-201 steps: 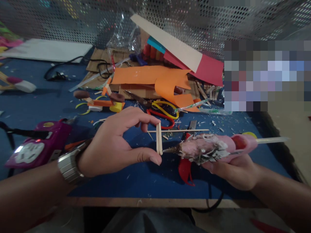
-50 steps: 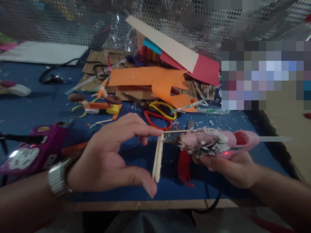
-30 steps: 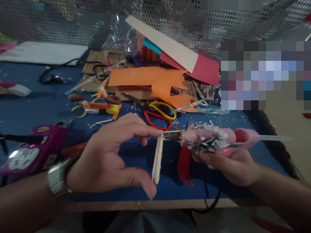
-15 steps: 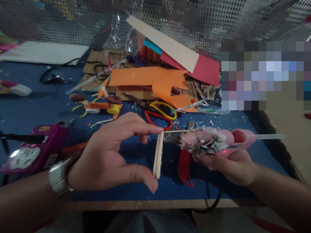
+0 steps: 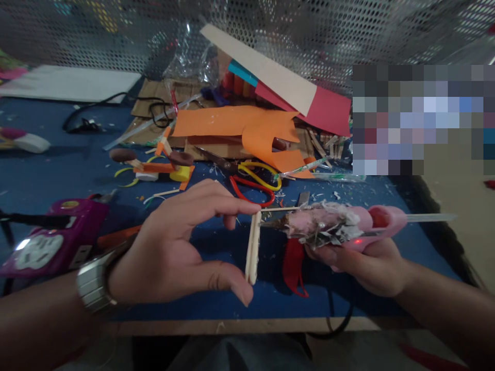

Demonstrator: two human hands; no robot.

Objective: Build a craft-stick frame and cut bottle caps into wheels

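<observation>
The left hand (image 5: 185,242) pinches sticks (image 5: 253,250) between fingertips (image 5: 253,207), right hand (image 5: 361,268) wraps glue gun (image 5: 309,224) beside them: seemingly gluing, next needing steadiness.

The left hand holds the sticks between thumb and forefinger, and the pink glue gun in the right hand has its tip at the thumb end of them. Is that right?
Not quite: in the head view, the tip is by the forefinger end of the sticks. The left hand does hold them so, and the right hand holds the pink glue gun.
</observation>
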